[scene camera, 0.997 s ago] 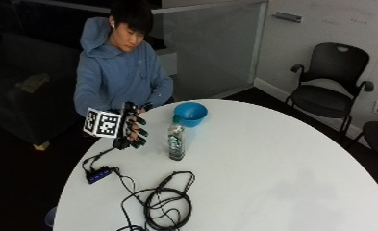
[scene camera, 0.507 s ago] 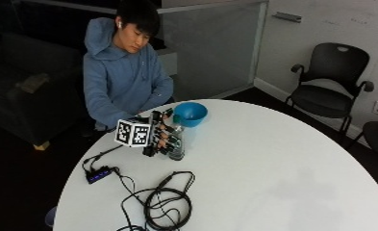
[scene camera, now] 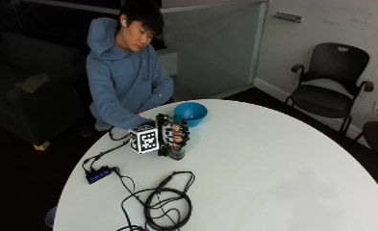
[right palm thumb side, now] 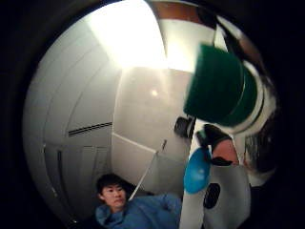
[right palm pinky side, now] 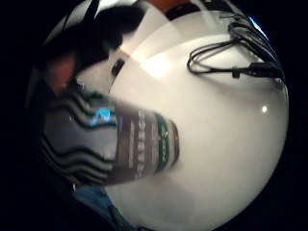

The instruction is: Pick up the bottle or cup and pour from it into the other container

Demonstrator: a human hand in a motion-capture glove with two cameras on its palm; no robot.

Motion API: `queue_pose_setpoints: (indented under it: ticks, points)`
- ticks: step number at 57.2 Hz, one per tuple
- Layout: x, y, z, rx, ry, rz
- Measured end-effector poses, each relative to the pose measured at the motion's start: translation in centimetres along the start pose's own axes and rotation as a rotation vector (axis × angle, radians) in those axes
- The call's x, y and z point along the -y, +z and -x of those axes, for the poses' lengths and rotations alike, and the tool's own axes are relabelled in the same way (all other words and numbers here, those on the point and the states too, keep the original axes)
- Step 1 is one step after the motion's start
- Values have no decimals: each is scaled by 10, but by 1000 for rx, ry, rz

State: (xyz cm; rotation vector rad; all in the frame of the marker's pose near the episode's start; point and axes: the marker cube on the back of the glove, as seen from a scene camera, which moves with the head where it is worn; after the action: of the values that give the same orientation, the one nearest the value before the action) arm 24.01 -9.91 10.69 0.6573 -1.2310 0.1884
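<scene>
In the outside view a clear bottle with a green cap and a dark label stands upright on the round white table, near the edge in front of the person. My gloved right hand is wrapped around its upper body, fingers curled round it. A blue bowl sits just behind the bottle, a short gap away. The little finger side palm view shows the bottle's label close up, its base on the table. In the thumb side palm view the green cap stands above the bowl.
A coil of black cable lies on the table in front of the bottle, with a small black hub near the left edge. The same cable shows in the little finger side palm view. Two black chairs stand beyond the table.
My hand has come from the left of the bottle onto it and closed its fingers around it. Bottle and bowl stay where they were.
</scene>
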Motion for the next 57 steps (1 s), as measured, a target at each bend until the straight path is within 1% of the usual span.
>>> queue_pose_setpoints:
  ticks: [6,12,16,25,38,49,53,57]
  points:
    - [-3,5,1,-7,-4,-80]
    - [-3,8,9,-87,-34,-63]
    - [-2,10,23,-164,-60,-9]
    - [-5,19,57,-375,-175,126]
    - [-11,41,114,-817,-366,317]
    - [-27,67,139,-1134,-504,475]
    - [-29,74,143,-1273,-575,518]
    - [-31,81,146,-1409,-693,584]
